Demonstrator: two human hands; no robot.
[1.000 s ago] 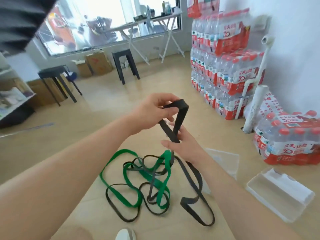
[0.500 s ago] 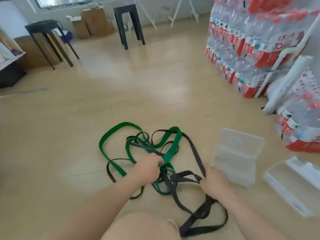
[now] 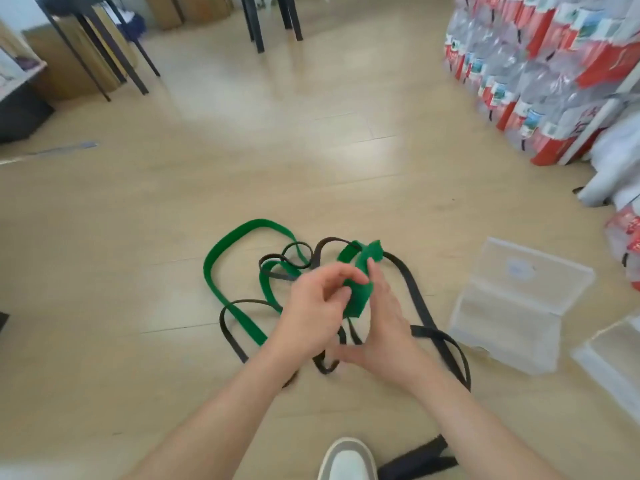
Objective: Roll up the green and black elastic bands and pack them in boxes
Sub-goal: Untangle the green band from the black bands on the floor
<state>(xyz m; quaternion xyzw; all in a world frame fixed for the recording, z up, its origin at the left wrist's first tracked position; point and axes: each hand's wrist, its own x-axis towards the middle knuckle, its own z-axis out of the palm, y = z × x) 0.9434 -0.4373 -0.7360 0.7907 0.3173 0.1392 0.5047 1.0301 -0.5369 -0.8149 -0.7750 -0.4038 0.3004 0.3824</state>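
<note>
Green flat elastic band (image 3: pixel 235 306), tangled with a black flat elastic band (image 3: pixel 414 292) on the pale wood-look floor (image 3: pixel 138 202) in front of the person. Green item: one wide loop spread on the floor to the left, the other end lifted and folded between the two hands. Black item: threaded through the green loops, one strand running down the right side of the tangle, another stretch lying at the bottom edge beside a white and grey shoe (image 3: pixel 346 462). Left hand (image 3: pixel 311 306) — fingers (image 3: pixel 332 270) curled, thumb and forefinger pinching the folded green end. Right hand (image 3: pixel 384 327) — fingers (image 3: pixel 375 278) straight and together, laid against the far side of the same fold, thumb spread wide. Clear plastic hinged box (image 3: pixel 502 317), lid open, on the floor just right of the bands. Second clear plastic box (image 3: pixel 620 362) beside it, cut off by the right edge. Shrink-wrapped packs of red-labelled water bottles (image 3: pixel 540 71) stacked at upper right. Black stool legs (image 3: pixel 255 29) and brown cardboard cartons (image 3: pixel 194 8) at the back.
</note>
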